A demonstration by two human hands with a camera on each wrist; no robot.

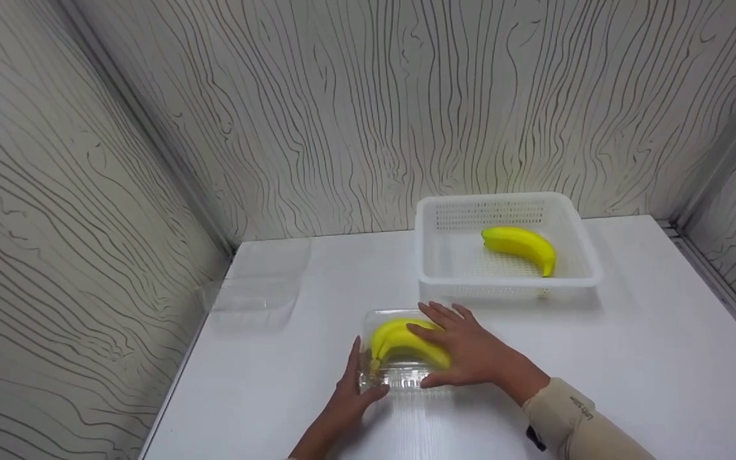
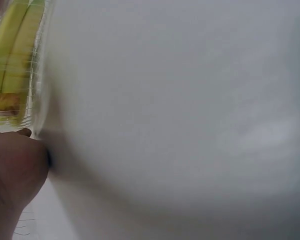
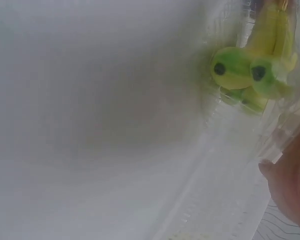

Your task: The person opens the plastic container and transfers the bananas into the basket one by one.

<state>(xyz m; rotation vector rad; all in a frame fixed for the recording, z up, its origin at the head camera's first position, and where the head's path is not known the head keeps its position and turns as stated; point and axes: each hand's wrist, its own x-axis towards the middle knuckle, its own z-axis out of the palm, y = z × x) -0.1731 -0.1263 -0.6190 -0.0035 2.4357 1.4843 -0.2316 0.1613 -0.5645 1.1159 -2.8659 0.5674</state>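
Note:
A clear plastic container (image 1: 406,378) with a bunch of yellow bananas (image 1: 400,333) inside lies on the white table. My left hand (image 1: 350,391) holds its left end, fingers along the side and thumb at the near corner. Across the top, toward the right end, my right hand (image 1: 473,350) is spread, its thumb by the near edge. Green banana tips (image 3: 230,69) show through the plastic in the right wrist view, and the stem end (image 2: 6,102) in the left wrist view. Whether the lid is fastened cannot be seen.
Behind the container, to the right, stands a white perforated basket (image 1: 508,282) with a yellow banana (image 1: 521,243) in it. Another clear plastic container (image 1: 256,294) lies at the table's back left edge. Patterned walls (image 1: 342,115) border the table.

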